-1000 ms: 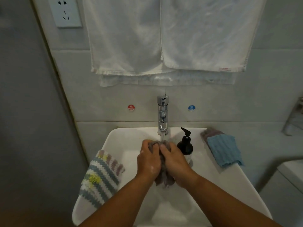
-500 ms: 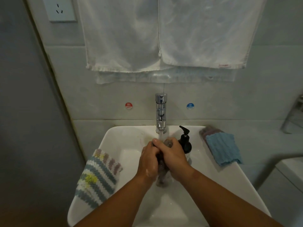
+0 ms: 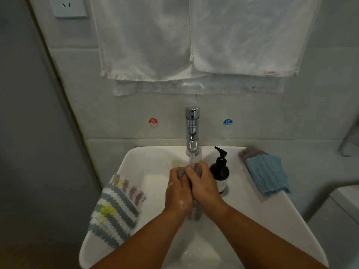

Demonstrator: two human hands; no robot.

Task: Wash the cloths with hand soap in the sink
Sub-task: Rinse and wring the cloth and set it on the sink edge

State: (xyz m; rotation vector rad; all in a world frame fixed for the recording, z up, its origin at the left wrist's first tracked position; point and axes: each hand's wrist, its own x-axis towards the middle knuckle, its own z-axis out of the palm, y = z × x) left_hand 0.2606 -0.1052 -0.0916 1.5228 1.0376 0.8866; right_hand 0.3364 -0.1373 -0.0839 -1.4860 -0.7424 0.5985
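Note:
My left hand [image 3: 177, 193] and my right hand [image 3: 204, 186] are pressed together over the white sink [image 3: 136, 162], both gripping a wet grey cloth [image 3: 181, 172] that bunches out above my fingers and hangs below my palms. Water runs from the chrome tap [image 3: 192, 131] onto the cloth. Soap suds cling to my left hand. A black hand soap pump bottle [image 3: 220, 169] stands just right of my right hand. A striped knitted cloth [image 3: 116, 208] drapes over the sink's left rim. A blue ribbed cloth [image 3: 267, 175] lies on a purple-grey one [image 3: 250, 152] on the right rim.
Two white towels [image 3: 194, 37] hang on the wall above the tap. Red hot [image 3: 153, 121] and blue cold [image 3: 227, 122] stickers flank the tap. A wall socket [image 3: 68, 6] is at top left, and a white fixture [image 3: 345, 208] stands at the right.
My hands have kept rubbing the grey cloth under the stream, shifting against each other; more cloth now shows above my fingers than half a second ago. My view has tilted down slightly.

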